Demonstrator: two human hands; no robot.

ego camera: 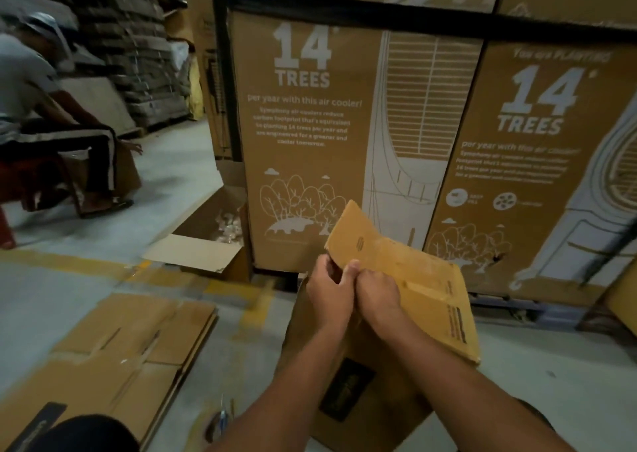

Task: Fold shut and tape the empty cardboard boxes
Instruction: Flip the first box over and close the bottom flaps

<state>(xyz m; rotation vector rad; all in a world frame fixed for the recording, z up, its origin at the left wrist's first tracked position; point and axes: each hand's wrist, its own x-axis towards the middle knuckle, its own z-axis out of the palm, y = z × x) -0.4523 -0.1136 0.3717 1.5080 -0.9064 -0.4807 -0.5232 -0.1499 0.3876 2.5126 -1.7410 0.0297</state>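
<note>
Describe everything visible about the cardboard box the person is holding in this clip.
The cardboard box is plain brown corrugated board with black print along one panel and a dark label lower down. It is not yet closed: one flap stands tilted up toward the stacked cartons. It stands in front of the person, its base out of view. The left hand and right hand grip the flap's near edge side by side, fingers curled over it.

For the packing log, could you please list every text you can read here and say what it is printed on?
"14 TREES", "per year with this air cooler!": left big carton.
"14 TREES", "per year with this air cooler": right big carton; the heading above the number is blurred.
Small paragraphs on both cartons: mostly too blurred; "Symphony air coolers reduce carbon footprint" is just legible on the left one.
Print on the held box, its dark label, and the flattened cardboard: unreadable.
</note>
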